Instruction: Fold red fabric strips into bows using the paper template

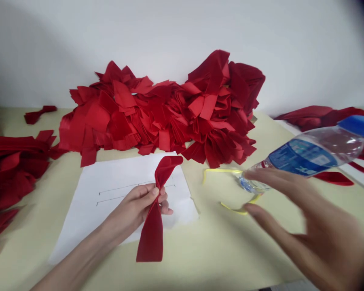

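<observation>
My left hand (pixel 136 208) pinches a red velvety ribbon (pixel 157 210) near its middle, folded into a loop on top with a long tail hanging below. The hand is above a white paper sheet (pixel 115 173) marked with thin drawn lines. My right hand (pixel 309 218), blurred by motion, wraps the lower end of a clear plastic water bottle (pixel 303 155) with a blue cap and blue label. The bottle is tilted up above the table. A thin yellow wire or plastic strip (pixel 223 171) curves on the table beneath my right fingers, partly hidden by them.
A large heap of cut red fabric pieces (pixel 157 117) stands against the white wall on a pale yellow table (pixel 200 252). More red fabric (pixel 12 169) lies at the left edge, and a red bow-shaped piece (pixel 39 113) lies behind it. Further red pieces (pixel 309 117) lie at the right.
</observation>
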The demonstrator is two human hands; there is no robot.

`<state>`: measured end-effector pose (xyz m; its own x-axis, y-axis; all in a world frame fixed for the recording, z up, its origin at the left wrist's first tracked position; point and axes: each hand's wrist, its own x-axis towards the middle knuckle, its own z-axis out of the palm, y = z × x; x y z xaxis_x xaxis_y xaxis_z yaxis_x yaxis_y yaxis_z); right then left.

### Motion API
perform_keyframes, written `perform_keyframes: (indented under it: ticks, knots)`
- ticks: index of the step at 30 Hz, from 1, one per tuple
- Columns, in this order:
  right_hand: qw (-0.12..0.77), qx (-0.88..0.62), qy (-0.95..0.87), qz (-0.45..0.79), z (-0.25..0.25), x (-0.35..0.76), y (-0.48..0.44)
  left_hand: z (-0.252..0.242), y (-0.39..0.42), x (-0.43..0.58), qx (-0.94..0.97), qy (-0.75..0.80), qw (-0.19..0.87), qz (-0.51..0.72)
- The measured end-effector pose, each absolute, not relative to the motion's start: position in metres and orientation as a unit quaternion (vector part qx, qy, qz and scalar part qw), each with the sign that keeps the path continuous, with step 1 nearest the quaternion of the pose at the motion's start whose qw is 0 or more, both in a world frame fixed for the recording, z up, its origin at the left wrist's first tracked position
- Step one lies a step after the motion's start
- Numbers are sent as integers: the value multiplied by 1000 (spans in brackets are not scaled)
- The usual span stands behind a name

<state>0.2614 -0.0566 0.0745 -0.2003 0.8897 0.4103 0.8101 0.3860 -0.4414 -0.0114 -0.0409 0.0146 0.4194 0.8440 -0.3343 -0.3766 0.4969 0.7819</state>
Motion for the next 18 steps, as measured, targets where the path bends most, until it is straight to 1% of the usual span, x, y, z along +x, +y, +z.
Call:
perform_keyframes:
  ticks: [1,5,7,11,14,18]
  knots:
    - [293,-530,-787,114,72,244,-48,15,-41,-11,318,362,787,386]
    - [301,-433,-788,318,55,202,-16,11,-44,-8,331,322,818,343]
    - [296,-427,-764,383,49,193,-6,7,-46,-6,336,306,830,322]
    - [304,-440,-715,450,47,189,0,2,-49,-5,365,304,836,276]
    - [295,-430,-689,504,47,190,-2,3,-50,-6,409,336,816,232]
    - [288,-410,-659,561,46,192,-6,8,-49,-8,457,345,791,215]
